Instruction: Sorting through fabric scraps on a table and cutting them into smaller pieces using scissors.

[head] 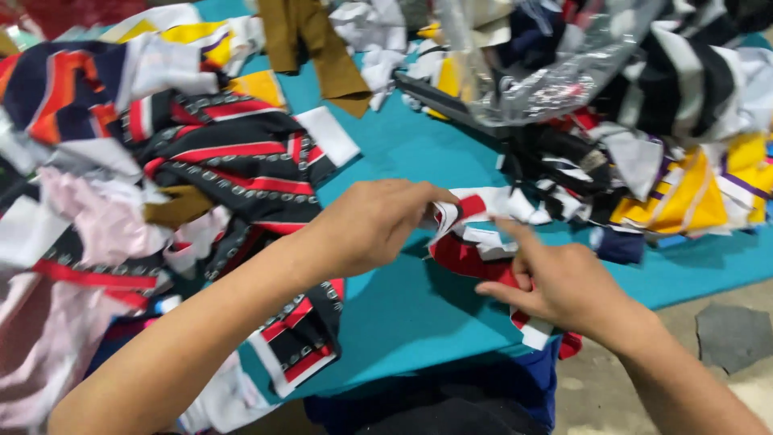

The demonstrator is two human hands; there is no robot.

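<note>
My left hand pinches the top edge of a red, white and navy fabric scrap over the teal table. My right hand grips the same scrap lower down, thumb and fingers closed on its red part, near the table's front edge. The scrap hangs stretched between both hands. A black fabric piece with red stripes and a chain pattern lies under my left forearm.
Heaps of mixed fabric scraps cover the left and back right of the table. A clear plastic bag sits at the back. A brown cloth strip lies beyond. Concrete floor shows at the lower right.
</note>
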